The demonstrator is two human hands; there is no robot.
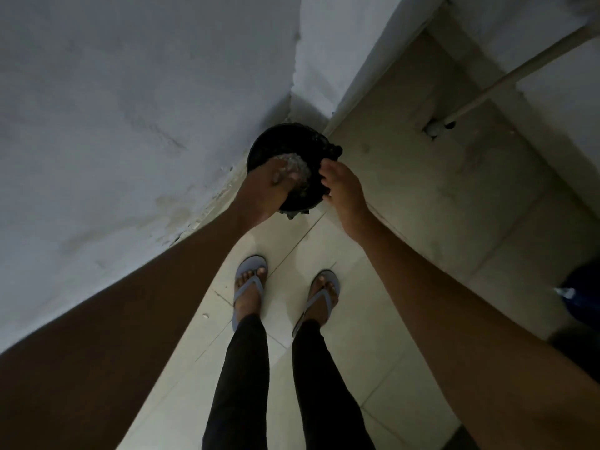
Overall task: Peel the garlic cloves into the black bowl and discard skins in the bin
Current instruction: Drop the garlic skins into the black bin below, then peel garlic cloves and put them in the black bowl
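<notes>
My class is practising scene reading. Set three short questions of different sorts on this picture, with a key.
1. True or false: the bin stands in a wall corner.
2. Which hand holds the pale skins over the bin: A left, B right?
3. Fill in: the person wears flip-flops and stands on a ____ floor.

Key: 1 true. 2 A, the left hand; the right hand touches the bin liner at the rim. 3 tiled.

There are showing 1 black bin [285,141], 1 pale clump of skins [293,167], 2 hands, left hand [263,193] and right hand [344,190], 2 feet wearing 2 sandals [250,287], and 1 pipe [519,69].
</notes>
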